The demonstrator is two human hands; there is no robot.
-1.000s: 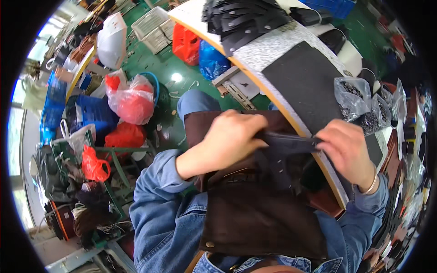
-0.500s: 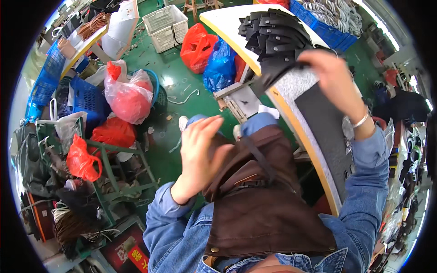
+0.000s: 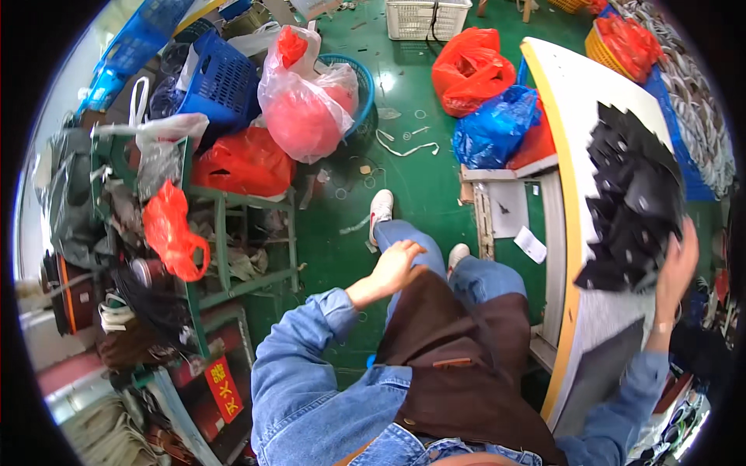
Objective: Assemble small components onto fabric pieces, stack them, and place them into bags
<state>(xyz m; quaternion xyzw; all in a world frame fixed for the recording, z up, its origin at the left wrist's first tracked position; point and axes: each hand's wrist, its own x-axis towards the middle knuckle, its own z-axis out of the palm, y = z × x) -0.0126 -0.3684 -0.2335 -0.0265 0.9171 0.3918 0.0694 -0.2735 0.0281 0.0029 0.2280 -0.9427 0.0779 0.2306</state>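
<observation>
My right hand (image 3: 678, 268) is at the right side of a pile of black leather-like pieces (image 3: 633, 198) on the long white table (image 3: 556, 78). Its fingers stretch along the edge of the pile and appear to touch it; no piece shows in its grasp. My left hand (image 3: 395, 270) hovers in front of my brown apron (image 3: 458, 334), fingers loosely extended and nothing visible in them. Below the pile, a dark grey sheet (image 3: 602, 377) lies on the table, partly covered by my right forearm.
Red (image 3: 474, 74) and blue plastic bags (image 3: 493, 128) sit on the floor beside the table. At left stand a green metal frame (image 3: 221, 241), a blue basket (image 3: 221, 85) and a clear bag with red contents (image 3: 299, 116). A white crate (image 3: 426, 22) is farther off.
The view has swung left. My right hand, earlier blurred over the pile's near end with a black piece by it, is now at the pile's right side. My left hand has turned, its palm less visible.
</observation>
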